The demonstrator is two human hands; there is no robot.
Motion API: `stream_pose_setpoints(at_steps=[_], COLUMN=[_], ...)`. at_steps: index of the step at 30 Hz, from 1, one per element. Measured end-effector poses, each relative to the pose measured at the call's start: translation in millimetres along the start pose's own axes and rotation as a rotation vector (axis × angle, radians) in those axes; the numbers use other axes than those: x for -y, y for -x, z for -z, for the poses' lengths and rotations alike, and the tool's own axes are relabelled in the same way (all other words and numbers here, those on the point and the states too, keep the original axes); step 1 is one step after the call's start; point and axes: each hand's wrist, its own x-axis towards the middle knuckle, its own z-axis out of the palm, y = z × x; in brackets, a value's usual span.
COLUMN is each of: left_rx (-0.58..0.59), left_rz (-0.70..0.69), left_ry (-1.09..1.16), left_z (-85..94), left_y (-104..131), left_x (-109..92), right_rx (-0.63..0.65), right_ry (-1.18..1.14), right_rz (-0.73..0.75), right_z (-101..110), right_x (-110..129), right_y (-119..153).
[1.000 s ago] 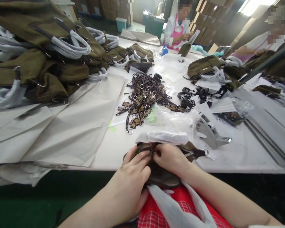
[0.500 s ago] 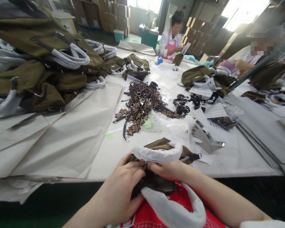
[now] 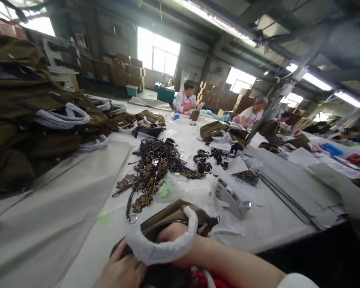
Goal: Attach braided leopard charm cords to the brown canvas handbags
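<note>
An olive-green bag [image 3: 174, 214] with a white-wrapped handle [image 3: 162, 250] leans at the near table edge, its top partly open. My right hand [image 3: 175, 234] reaches under the handle into the bag's opening; its fingertips are hidden inside. At the bag's near left side is my left hand [image 3: 123, 266], with fingers bent against the bag and gripping its edge. Just beyond the bag lies a heap of dark braided straps [image 3: 156, 160] with metal rings and patterned flower shapes.
Olive bags [image 3: 57, 140] are piled at the left. Black straps [image 3: 202, 160], a grey metal dispenser [image 3: 232, 200] and clear plastic lie right of the heap. A slanting pole [image 3: 264, 112] rises at the right. Several people work farther back, near more bags [image 3: 214, 132].
The view has tilted up and shifted, showing more of the ceiling and room. My right hand has gone deeper into the bag, and the handle now stands over its wrist.
</note>
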Motion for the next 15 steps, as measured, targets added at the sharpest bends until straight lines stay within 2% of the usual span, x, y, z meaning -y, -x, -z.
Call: stream_pose_setpoints(at_steps=[2,3,6,8,11,13,15], left_rx=[0.089,0.066,-0.21,-0.304,-0.244,-0.194,-0.148], left_rz=[0.069,0.075,0.127,0.261,0.497,0.558,0.558], left_ry=[0.076,0.106,0.062,0.013,0.068,0.146,0.225], left_z=[21.6,31.1,48.4,51.1,48.2,44.7,42.3], left_y=[-5.7,-7.9,-8.5,-5.6,-3.9,-6.0,-9.2], left_x=[-13.2,-17.6,-22.0,-20.6,-16.2,-13.7,-13.0], right_rx=[0.006,-0.007,-0.046,-0.063,-0.092,-0.097,-0.115], right_ry=[-0.179,-0.26,-0.354,-0.344,-0.307,-0.287,-0.227], right_rz=[-0.111,-0.157,-0.253,-0.299,-0.252,-0.194,-0.17], right_z=[7.9,13.6,32.1,41.4,47.9,49.8,52.2], right_x=[4.9,5.8,2.0,-1.6,-0.3,5.5,13.5], right_y=[9.3,13.0,18.5,18.6,16.0,12.6,9.0])
